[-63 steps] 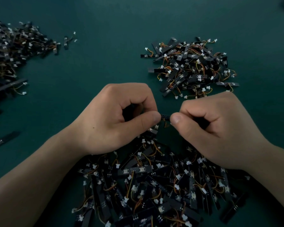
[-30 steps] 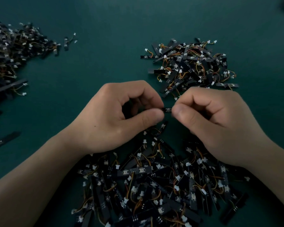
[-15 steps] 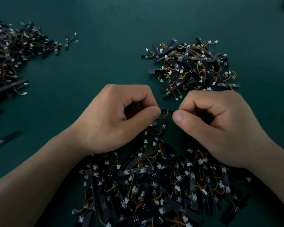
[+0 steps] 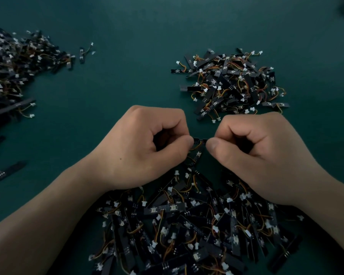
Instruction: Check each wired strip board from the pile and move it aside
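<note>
Pinching one strip board by its ends: left hand, right hand. Three heaps: near pile, far-right pile, left pile, apparently cropped. Bare mat between.

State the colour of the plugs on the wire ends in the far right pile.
White plugs, clearest in the head view.

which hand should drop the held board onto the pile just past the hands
Right, probably. The right hand pinches one end of the board and lies nearest the pile; the left hand, also pinching it, would have to cross over.
</note>
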A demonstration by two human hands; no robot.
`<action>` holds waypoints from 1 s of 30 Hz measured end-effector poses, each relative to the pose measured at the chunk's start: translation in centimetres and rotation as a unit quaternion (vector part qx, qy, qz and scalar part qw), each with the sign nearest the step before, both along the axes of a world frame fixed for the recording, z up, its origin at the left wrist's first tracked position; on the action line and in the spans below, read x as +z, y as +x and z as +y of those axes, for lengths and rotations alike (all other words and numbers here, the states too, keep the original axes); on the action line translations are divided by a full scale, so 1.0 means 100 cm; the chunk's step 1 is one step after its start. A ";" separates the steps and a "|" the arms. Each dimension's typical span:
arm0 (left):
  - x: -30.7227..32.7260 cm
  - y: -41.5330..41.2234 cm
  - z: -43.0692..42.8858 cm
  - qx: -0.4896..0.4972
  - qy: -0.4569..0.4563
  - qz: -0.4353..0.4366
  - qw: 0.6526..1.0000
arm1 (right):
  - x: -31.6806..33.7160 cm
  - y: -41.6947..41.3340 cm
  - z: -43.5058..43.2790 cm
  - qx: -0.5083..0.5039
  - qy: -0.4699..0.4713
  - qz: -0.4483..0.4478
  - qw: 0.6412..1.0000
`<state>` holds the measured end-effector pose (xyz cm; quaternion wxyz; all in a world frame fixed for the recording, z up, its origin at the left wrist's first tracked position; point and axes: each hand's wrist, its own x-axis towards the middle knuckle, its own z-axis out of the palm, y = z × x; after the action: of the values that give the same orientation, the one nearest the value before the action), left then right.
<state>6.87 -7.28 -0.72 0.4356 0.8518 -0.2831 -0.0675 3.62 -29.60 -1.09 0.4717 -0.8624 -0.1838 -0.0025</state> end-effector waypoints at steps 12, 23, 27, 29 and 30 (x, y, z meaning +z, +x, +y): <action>-0.001 0.002 0.002 -0.047 -0.018 0.009 0.999 | -0.001 0.001 -0.003 0.041 -0.057 0.018 0.997; -0.001 0.003 0.004 -0.017 -0.036 0.012 0.999 | -0.005 0.003 -0.006 0.009 0.074 -0.019 0.997; 0.000 0.003 0.006 -0.050 0.014 0.002 0.999 | -0.007 0.005 -0.008 -0.076 0.132 -0.033 0.988; 0.000 0.002 0.004 -0.071 0.077 -0.043 0.994 | -0.008 0.005 -0.008 -0.072 0.121 -0.023 0.990; -0.001 0.002 0.003 -0.076 0.097 -0.063 0.990 | -0.007 0.005 -0.008 -0.062 0.108 -0.019 0.992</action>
<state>7.04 -7.00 -0.79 0.3257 0.8685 -0.3663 -0.0735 4.10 -30.42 -1.83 0.5576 -0.8158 -0.1371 -0.0681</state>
